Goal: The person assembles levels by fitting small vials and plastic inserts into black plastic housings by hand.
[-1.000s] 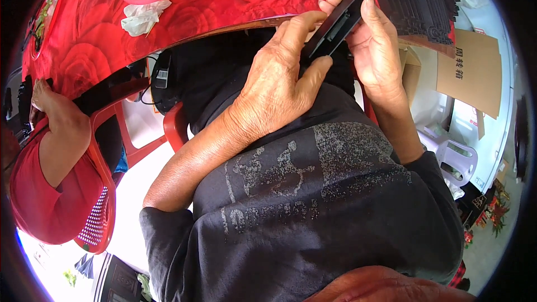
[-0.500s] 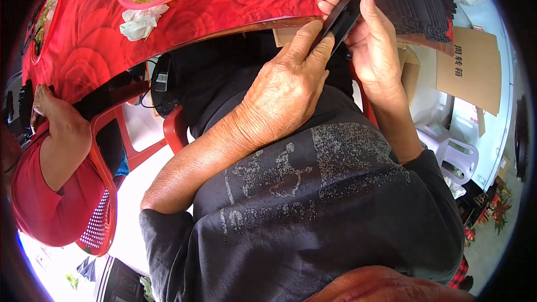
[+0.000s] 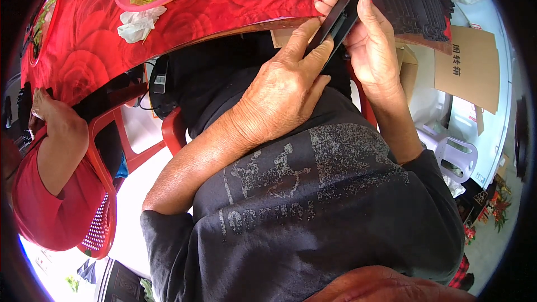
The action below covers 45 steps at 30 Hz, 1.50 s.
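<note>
Between my two hands a long black plastic part (image 3: 341, 19) is held at a slant over the table's near edge. It looks like a narrow channel with a rounded upper end. My left hand (image 3: 282, 81) grips its lower end, with fingers laid along the channel. My right hand (image 3: 373, 50) supports the upper end, thumb on the near side and fingertips showing behind it. Just beyond my right hand lies a dense row of similar black plastic parts (image 3: 411, 3) on the table. What the left fingertips press inside the channel is hidden.
A pink basket (image 3: 124, 3) with yellow translucent pieces and a crumpled white tissue (image 3: 137, 24) sit on the red rose-patterned tablecloth (image 3: 224, 0). At left a person in a red shirt (image 3: 56, 207) sits on a red chair (image 3: 106, 212). A cardboard box (image 3: 467, 72) stands right.
My left fingers have shifted slightly along the black part, and its lower channel shows a little more. The whole view has moved slightly. Both hands keep their hold.
</note>
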Each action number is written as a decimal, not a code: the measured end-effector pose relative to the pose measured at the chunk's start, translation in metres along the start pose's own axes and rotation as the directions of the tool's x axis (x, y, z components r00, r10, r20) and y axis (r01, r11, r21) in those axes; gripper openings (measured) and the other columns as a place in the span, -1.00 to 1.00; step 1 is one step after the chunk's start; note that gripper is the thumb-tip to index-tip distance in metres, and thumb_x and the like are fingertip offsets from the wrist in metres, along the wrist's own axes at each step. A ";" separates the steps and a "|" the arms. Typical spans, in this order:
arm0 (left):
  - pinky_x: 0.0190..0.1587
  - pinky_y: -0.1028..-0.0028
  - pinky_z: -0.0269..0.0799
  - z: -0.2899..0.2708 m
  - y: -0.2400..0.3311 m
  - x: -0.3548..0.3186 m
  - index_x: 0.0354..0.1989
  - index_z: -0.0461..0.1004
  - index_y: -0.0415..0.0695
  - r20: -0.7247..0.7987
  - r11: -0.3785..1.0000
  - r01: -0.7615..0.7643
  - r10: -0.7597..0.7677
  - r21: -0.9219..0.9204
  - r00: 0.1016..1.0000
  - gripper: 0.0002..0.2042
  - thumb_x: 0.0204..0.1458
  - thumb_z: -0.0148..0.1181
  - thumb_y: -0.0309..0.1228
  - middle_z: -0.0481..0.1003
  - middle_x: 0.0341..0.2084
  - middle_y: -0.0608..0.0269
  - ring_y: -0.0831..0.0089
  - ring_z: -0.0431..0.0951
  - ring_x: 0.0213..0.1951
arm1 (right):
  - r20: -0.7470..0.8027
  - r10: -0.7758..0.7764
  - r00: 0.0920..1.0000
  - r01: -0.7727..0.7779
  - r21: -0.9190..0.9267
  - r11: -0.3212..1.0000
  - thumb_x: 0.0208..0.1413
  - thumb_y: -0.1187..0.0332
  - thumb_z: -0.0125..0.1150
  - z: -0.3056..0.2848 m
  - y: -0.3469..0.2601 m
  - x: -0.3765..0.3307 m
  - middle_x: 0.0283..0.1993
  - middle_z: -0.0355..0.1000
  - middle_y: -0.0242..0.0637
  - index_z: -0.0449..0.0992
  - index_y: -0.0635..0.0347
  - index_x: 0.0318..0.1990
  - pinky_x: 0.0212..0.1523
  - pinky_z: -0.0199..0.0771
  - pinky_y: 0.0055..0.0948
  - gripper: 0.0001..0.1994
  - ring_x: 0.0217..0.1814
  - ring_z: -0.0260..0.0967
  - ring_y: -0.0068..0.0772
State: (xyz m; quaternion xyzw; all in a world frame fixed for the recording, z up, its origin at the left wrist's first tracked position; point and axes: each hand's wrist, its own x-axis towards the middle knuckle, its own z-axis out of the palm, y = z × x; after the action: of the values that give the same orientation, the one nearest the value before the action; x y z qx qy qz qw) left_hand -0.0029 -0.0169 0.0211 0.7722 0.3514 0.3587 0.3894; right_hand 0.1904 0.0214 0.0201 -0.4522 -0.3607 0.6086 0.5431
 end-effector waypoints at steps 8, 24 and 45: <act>0.16 0.20 0.49 0.001 0.000 0.005 0.15 0.44 -0.33 -0.101 0.983 -0.067 0.085 0.173 0.991 -0.52 0.01 0.34 -0.55 0.37 0.17 -0.18 -0.06 0.50 0.14 | -0.022 -0.008 1.000 0.009 0.027 1.000 0.45 0.08 -0.11 0.001 -0.002 0.004 0.11 0.51 -0.03 0.42 0.40 0.13 0.27 0.43 -0.15 -0.52 0.23 0.46 -0.08; -0.23 0.13 0.55 0.000 -0.008 0.025 -0.15 0.51 -0.35 -0.193 0.943 0.236 -0.284 -0.235 0.939 -0.78 0.03 0.23 -0.52 0.57 -0.44 -0.20 -0.11 0.63 -0.33 | 0.022 0.012 1.000 -0.011 -0.051 0.999 0.45 0.08 -0.08 0.007 -0.002 0.002 0.05 0.54 -0.05 0.47 0.39 0.09 0.20 0.49 -0.20 -0.53 0.15 0.51 -0.18; -0.30 0.09 0.50 0.026 -0.021 0.036 -0.23 0.30 -0.34 -0.188 0.955 0.270 -0.289 -0.121 0.939 -0.84 0.10 0.14 -0.56 0.55 -0.42 -0.24 -0.16 0.62 -0.29 | -0.039 0.018 0.999 -0.016 0.072 0.997 0.44 0.00 -0.13 0.024 0.008 0.005 0.12 0.49 0.00 0.34 0.33 0.21 0.34 0.35 -0.13 -0.48 0.24 0.44 -0.10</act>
State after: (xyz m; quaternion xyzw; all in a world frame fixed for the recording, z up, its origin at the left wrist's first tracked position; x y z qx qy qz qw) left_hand 0.0311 0.0127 0.0015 0.6545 0.4782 0.3931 0.4341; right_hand 0.1653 0.0264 0.0196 -0.4474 -0.3240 0.6167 0.5609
